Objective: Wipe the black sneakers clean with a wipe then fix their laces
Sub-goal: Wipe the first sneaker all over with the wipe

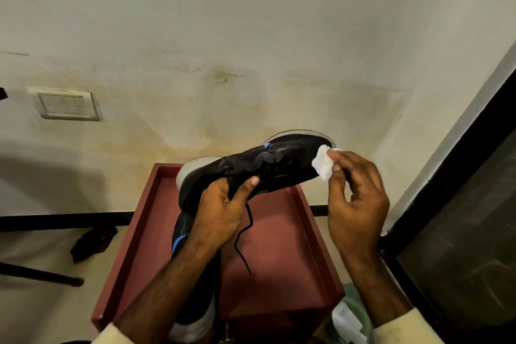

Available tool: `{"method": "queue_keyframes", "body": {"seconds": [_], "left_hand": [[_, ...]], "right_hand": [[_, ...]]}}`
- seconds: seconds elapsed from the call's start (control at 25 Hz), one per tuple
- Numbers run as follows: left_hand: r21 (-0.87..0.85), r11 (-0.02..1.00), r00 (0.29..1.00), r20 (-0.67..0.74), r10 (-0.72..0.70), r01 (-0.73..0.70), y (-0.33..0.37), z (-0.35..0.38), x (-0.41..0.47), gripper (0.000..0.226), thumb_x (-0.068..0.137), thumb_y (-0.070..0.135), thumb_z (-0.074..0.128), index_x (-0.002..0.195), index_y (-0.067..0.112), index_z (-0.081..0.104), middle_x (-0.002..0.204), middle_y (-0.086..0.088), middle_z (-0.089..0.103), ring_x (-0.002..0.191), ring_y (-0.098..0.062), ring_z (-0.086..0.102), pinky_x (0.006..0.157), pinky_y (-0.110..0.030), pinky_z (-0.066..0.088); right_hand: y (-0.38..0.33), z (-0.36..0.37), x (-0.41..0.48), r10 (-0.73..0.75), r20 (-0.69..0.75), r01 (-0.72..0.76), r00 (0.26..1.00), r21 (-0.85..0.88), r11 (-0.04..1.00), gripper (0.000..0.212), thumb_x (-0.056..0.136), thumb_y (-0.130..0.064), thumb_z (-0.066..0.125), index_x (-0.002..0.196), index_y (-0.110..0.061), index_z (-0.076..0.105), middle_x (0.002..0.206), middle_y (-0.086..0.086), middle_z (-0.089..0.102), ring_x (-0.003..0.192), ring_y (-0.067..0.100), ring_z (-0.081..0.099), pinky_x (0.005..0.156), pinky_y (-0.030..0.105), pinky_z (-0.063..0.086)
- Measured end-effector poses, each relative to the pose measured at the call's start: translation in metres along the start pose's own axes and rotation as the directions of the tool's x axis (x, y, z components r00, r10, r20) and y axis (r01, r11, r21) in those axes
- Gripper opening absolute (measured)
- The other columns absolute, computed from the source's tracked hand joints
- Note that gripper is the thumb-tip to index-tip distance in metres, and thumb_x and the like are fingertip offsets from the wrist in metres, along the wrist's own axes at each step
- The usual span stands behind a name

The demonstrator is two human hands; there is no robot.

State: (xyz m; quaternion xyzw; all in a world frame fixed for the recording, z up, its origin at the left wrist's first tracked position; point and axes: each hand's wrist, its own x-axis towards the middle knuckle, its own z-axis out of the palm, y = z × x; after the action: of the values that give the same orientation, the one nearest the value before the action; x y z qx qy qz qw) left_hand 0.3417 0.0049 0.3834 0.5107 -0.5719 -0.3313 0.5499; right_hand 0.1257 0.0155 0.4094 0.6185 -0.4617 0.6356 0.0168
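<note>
L hand grips the black sneaker at its collar, held sideways above the red tray so the toe faces the wipe, pinched in R hand fingertips. Lace dangles loose; 2nd sneaker lies below, near side.
</note>
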Motion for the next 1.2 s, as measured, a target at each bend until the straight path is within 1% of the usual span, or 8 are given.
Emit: {"method": "queue_keyframes", "body": {"seconds": [0.12,0.24,0.4,0.52,0.72,0.88,1.04,1.2], "left_hand": [[-0.112,0.993,0.999,0.000,-0.040,0.040,0.004,-0.006,-0.003,0.036,0.089,0.061,0.065,0.107,0.033,0.077,0.084,-0.005,0.076,0.072,-0.018,0.064,0.075,-0.041,0.057],[-0.138,0.989,0.999,0.032,-0.045,0.048,-0.001,-0.006,-0.006,0.029,0.089,0.060,0.065,0.106,0.039,0.077,0.086,-0.006,0.078,0.071,-0.025,0.067,0.075,-0.044,0.058],[-0.199,0.978,0.996,0.076,-0.048,0.063,-0.003,-0.002,-0.009,0.025,0.098,0.037,0.065,0.121,0.029,0.074,0.111,0.003,0.079,0.107,-0.020,0.074,0.099,-0.045,0.056],[-0.209,0.976,0.995,0.096,-0.038,0.057,-0.003,-0.001,-0.009,0.030,0.098,0.036,0.065,0.126,0.026,0.072,0.115,0.003,0.078,0.112,-0.019,0.072,0.102,-0.048,0.054],[-0.279,0.958,0.995,0.086,-0.047,0.069,-0.008,0.000,-0.009,0.029,0.100,0.027,0.065,0.128,0.021,0.071,0.120,0.005,0.077,0.117,-0.014,0.070,0.107,-0.049,0.050],[-0.287,0.956,0.996,0.084,-0.038,0.061,-0.008,0.004,-0.013,0.028,0.100,0.024,0.065,0.127,0.021,0.072,0.119,0.005,0.077,0.117,-0.013,0.070,0.108,-0.049,0.050],[-0.395,0.913,0.994,0.073,-0.082,0.104,-0.010,0.004,-0.012,0.027,0.099,0.015,0.064,0.125,0.017,0.073,0.118,-0.002,0.077,0.117,-0.019,0.071,0.109,-0.051,0.048],[-0.422,0.897,0.989,0.113,-0.090,0.130,-0.006,0.006,-0.015,0.028,0.099,0.011,0.062,0.126,0.014,0.071,0.120,-0.003,0.077,0.117,-0.019,0.070,0.109,-0.050,0.048]], "right_hand": [[-0.002,0.018,0.017,0.036,-0.007,-0.036,0.999,0.016,0.999,0.022,0.100,-0.011,0.071,0.121,-0.009,0.074,0.123,0.002,0.067,0.116,0.015,0.067,0.099,0.042,0.059],[0.000,0.037,0.012,0.063,0.005,-0.063,0.998,-0.027,0.998,0.019,0.096,-0.013,0.077,0.115,-0.011,0.076,0.121,0.000,0.065,0.115,0.016,0.067,0.098,0.037,0.058],[0.002,0.045,0.004,0.024,0.105,-0.018,0.994,-0.057,0.998,0.021,0.099,-0.005,0.071,0.119,-0.011,0.075,0.121,0.002,0.065,0.110,0.020,0.068,0.092,0.021,0.057],[0.004,0.039,0.013,0.019,0.048,-0.015,0.999,-0.084,0.996,0.029,0.099,-0.002,0.070,0.126,-0.011,0.073,0.120,0.004,0.065,0.103,0.015,0.069,0.089,0.012,0.054],[0.010,0.037,-0.001,-0.049,0.214,0.079,0.976,-0.137,0.987,0.030,0.096,0.003,0.070,0.122,-0.011,0.077,0.117,0.002,0.066,0.109,0.015,0.066,0.094,0.024,0.057],[0.016,0.022,0.015,0.078,0.073,-0.070,0.994,-0.109,0.992,0.027,0.098,-0.003,0.070,0.122,-0.014,0.075,0.116,0.001,0.068,0.099,0.012,0.069,0.087,0.026,0.058],[0.009,0.029,-0.004,-0.018,0.306,0.033,0.952,-0.045,0.998,0.030,0.097,0.000,0.071,0.124,-0.014,0.075,0.117,-0.001,0.070,0.103,0.009,0.070,0.089,0.023,0.059],[0.017,0.017,0.015,0.074,0.081,-0.066,0.994,-0.099,0.993,0.026,0.098,-0.004,0.071,0.122,-0.014,0.075,0.116,0.000,0.068,0.099,0.010,0.069,0.087,0.025,0.058]]}}
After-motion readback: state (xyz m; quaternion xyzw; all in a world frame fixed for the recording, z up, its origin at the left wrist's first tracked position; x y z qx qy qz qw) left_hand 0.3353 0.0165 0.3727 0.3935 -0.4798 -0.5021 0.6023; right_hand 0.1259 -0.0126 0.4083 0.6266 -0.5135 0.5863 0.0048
